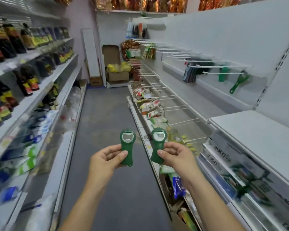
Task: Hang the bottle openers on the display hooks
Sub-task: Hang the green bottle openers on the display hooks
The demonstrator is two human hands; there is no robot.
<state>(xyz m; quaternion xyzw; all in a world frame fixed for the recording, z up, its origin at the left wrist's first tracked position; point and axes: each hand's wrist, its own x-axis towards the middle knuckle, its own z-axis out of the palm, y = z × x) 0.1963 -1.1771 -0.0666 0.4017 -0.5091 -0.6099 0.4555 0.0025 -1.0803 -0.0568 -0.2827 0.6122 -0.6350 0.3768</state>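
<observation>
Close in: both hands are raised over the aisle floor (103, 114), side by side but apart, each clamped on one green bottle opener. The left hand (107, 158) pinches the left opener (127, 145) low on its handle, thumb across the front and fingers curled behind. The right hand (175, 155) holds the right opener (158, 144) the same way. Both openers stand upright with the metal-ringed mouth on top. They do not touch each other.

Step, as I read it: pick-up is done and hanging has not begun. Neither opener is anywhere near a hook.

Further off, on the right-hand wall, are rows of white display hooks (232, 66), most of them bare. One green hung opener (238, 83) already dangles at a tilt from a hook in the nearer group, with dark packets (190, 74) beside it. That looks like the spot.

Next move, my guess: turn right and lift one opener to a bare hook beside the hung one. Line an opening up with the hook tip and slide it on. Which opening takes the hook, I cannot tell from here. With both hands full, it is likely one at a time.

Far end: a cardboard box (118, 75). Left side: shelves of bottles (23, 47).
</observation>
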